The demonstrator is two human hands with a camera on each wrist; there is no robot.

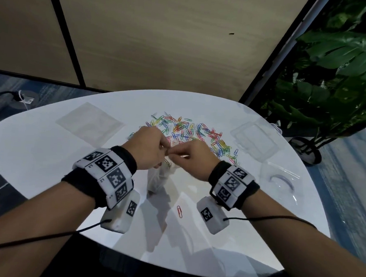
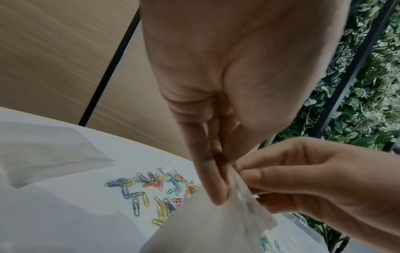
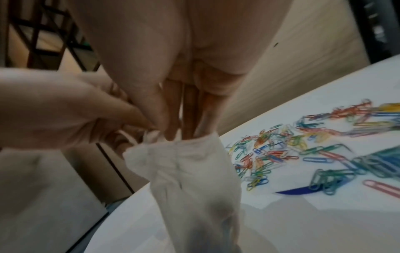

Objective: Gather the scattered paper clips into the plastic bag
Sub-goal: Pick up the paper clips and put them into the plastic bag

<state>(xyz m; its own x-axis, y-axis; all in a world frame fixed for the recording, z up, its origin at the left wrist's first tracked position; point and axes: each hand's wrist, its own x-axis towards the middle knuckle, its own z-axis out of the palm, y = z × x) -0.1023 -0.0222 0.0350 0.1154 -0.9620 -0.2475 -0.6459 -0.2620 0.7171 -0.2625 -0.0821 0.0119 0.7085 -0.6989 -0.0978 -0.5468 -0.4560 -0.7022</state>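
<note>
A translucent white plastic bag (image 1: 157,178) hangs between my two hands above the white table (image 1: 48,151). My left hand (image 1: 149,150) pinches the bag's top edge on the left, and my right hand (image 1: 189,156) pinches the same edge on the right, fingertips almost meeting. In the left wrist view the left hand (image 2: 218,188) holds the bag (image 2: 205,227) rim against the right hand (image 2: 270,179). In the right wrist view the right hand (image 3: 173,126) grips the gathered bag (image 3: 190,171) mouth. Several coloured paper clips (image 1: 191,130) lie scattered beyond the hands. One red clip (image 1: 179,211) lies near me.
A flat clear bag (image 1: 91,121) lies at the table's far left. A clear plastic box (image 1: 256,138) sits at the far right, with another clear bag (image 1: 280,180) nearer. A leafy plant (image 1: 331,72) stands right of the table. A wood-panel wall rises behind.
</note>
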